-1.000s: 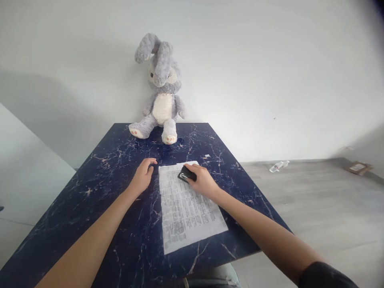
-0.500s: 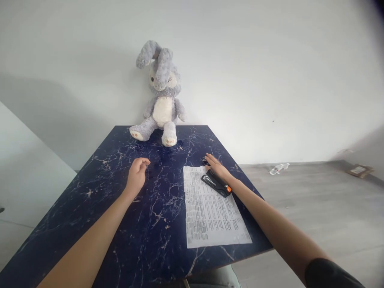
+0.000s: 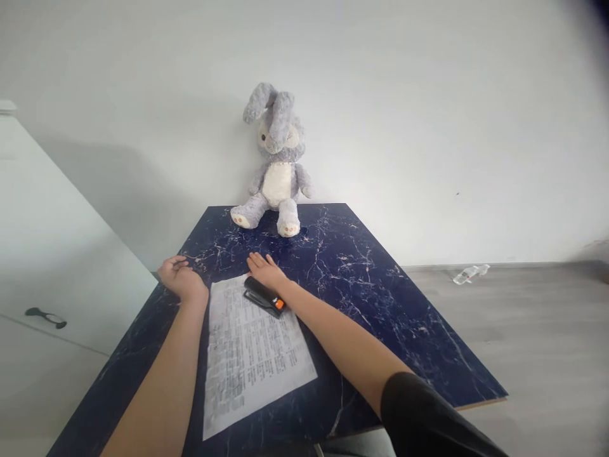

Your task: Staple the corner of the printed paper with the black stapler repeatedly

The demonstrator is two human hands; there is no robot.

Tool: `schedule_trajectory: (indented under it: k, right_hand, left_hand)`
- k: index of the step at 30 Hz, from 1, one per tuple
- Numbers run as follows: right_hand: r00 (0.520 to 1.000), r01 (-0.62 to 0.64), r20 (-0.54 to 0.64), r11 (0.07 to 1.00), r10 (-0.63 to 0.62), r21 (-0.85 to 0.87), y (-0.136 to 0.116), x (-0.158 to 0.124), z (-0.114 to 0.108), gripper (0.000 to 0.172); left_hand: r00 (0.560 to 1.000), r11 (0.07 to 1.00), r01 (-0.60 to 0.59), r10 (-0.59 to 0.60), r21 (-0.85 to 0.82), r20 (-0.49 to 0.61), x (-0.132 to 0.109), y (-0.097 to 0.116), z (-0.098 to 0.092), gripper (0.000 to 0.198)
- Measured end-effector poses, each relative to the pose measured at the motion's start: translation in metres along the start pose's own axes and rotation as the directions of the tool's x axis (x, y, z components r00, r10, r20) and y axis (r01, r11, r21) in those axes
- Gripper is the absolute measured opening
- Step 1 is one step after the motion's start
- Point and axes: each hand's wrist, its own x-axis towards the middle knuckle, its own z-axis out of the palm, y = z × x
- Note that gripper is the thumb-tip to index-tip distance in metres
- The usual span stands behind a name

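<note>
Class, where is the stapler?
In the head view, the stapler lies on the far right part of the paper, beside the right hand.

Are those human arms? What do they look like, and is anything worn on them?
Yes. The bare left hand and bare right hand show no gloves, watch or bracelet. A plain black fabric sleeve ends near the right elbow; no left sleeve is in view.

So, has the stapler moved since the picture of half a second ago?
Yes, to the left. Judged against the seated plush rabbit, the stapler was clearly to its right; now it lies slightly left of the rabbit's middle.
</note>
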Motion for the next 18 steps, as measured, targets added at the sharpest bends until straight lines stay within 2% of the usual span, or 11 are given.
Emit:
schedule_trajectory:
  k: [2,4,6,8,12,14,16,17,18]
  right_hand:
    - [0.998,0.060,0.006,0.998,-0.060,0.010,-0.020,0.016,0.007,0.056]
    - [0.995,0.099,-0.030,0.995,-0.099,0.002,-0.027,0.022,0.011,0.058]
    - [0.991,0.111,-0.079,0.994,-0.112,-0.016,-0.023,0.017,0.014,0.060]
    - [0.989,0.100,-0.108,0.995,-0.103,-0.031,-0.012,0.004,0.014,0.060]
    - [0.992,0.033,-0.118,0.998,-0.039,-0.051,0.024,-0.035,0.005,0.058]
    - [0.992,-0.019,-0.127,0.998,0.010,-0.066,0.047,-0.059,-0.003,0.057]
    - [0.989,-0.071,-0.132,0.994,0.060,-0.078,0.070,-0.083,-0.011,0.057]
    - [0.988,-0.096,-0.129,0.992,0.085,-0.080,0.081,-0.093,-0.015,0.057]
    - [0.986,-0.122,-0.122,0.989,0.111,-0.079,0.092,-0.102,-0.018,0.057]
  left_hand:
    - [0.986,0.999,0.032,-0.030,0.007,-0.163,0.007,-0.005,-0.005,0.027]
    - [0.963,0.997,0.075,-0.072,0.002,-0.259,0.009,-0.006,-0.007,0.025]
    - [0.960,0.996,0.090,-0.088,-0.002,-0.265,0.008,-0.005,-0.006,0.023]
    - [0.976,0.998,0.062,-0.061,0.000,-0.210,0.003,-0.001,-0.002,0.022]
    - [1.000,1.000,-0.004,0.004,-0.001,-0.005,-0.026,0.009,0.014,0.027]
    - [0.979,0.999,-0.045,0.049,-0.023,0.198,-0.050,0.015,0.025,0.033]
    - [0.893,0.996,-0.050,0.075,-0.068,0.443,-0.079,0.023,0.037,0.038]
    - [0.847,0.994,-0.057,0.097,-0.093,0.522,-0.094,0.028,0.042,0.038]
    - [0.779,0.992,-0.066,0.118,-0.107,0.615,-0.109,0.034,0.047,0.037]
